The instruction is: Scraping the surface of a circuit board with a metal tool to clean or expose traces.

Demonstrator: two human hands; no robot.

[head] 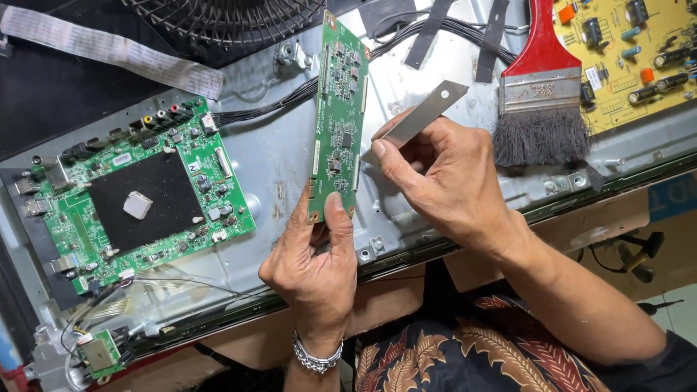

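Observation:
My left hand (314,255) grips the lower end of a long narrow green circuit board (338,109) and holds it upright, thumb on its front face. Pinched in my right hand (439,181) is a thin flat metal blade (415,120). The blade's lower end rests against the right edge of the narrow board near its middle, and its upper end points up and to the right. Both hands hover above a grey metal back panel (276,156).
A large green main board (138,196) with a black pad is mounted on the panel's left. A paintbrush (541,101) with a red handle lies at the upper right beside a yellow power board (632,51). Black wires (268,109), a white ribbon cable (109,47) and a fan grille (225,18) sit above.

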